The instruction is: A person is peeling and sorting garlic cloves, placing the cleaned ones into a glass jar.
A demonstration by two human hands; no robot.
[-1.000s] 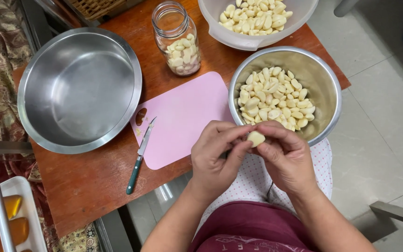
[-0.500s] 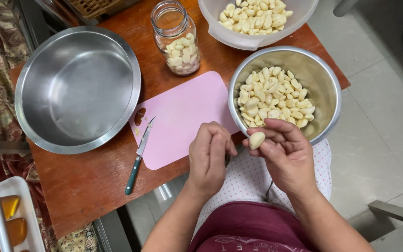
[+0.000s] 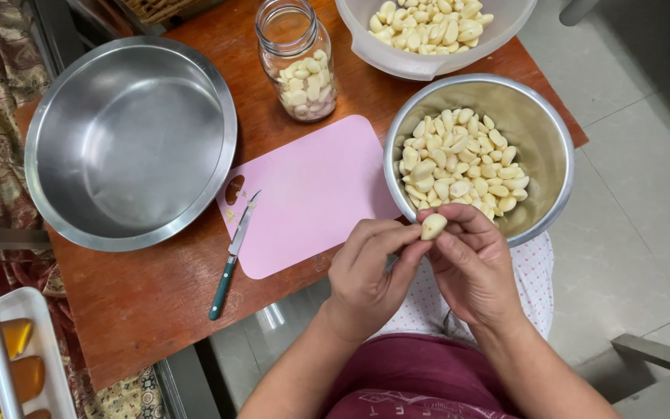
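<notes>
Right now both hands meet just off the table's near edge [image 3: 195,341], in front of the steel bowl of cloves [image 3: 552,155]. Right hand [image 3: 471,268] curls palm-up, pinching 1 garlic clove [image 3: 433,226] in its fingertips; left hand [image 3: 366,271] bends in, thumb and forefinger touching that clove too. Beside them the pink cutting board [image 3: 312,194] lies bare, with a green-handled knife [image 3: 233,260] on its left edge. Farther left sits an empty steel basin [image 3: 129,140].
</notes>
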